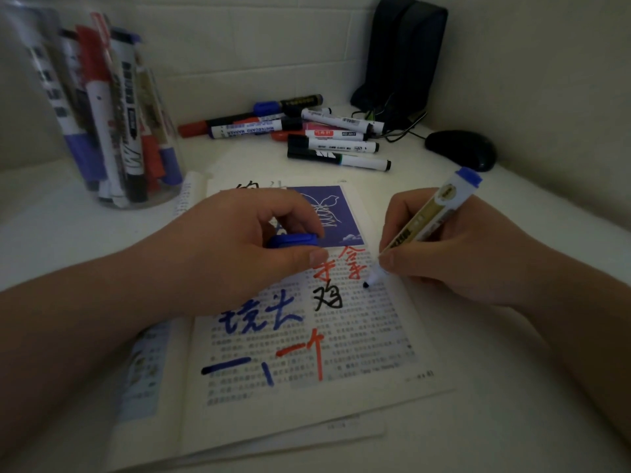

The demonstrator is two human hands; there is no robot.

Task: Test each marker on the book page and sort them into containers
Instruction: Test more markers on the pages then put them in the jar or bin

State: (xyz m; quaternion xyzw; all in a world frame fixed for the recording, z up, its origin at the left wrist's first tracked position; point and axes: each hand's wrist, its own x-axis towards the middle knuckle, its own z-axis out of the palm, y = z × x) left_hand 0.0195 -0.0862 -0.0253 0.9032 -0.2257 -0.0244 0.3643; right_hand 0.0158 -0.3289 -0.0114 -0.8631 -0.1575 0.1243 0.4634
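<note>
An open book [382,339] lies on the white table, its printed page marked with blue, red and black strokes. My right hand [454,254] grips a gold-and-white marker with a blue end [433,213], uncapped, its dark tip touching the page at the right of the red characters. My left hand [239,247] rests on the page's upper part and pinches the marker's blue cap [292,240] between thumb and fingers. A clear jar [102,110] at the back left holds several markers standing upright. A loose pile of markers [307,131] lies at the back centre.
A black computer mouse [461,150] sits at the back right with its cable running to a dark pouch [406,56] leaning in the wall corner. White walls close the table at the back and right.
</note>
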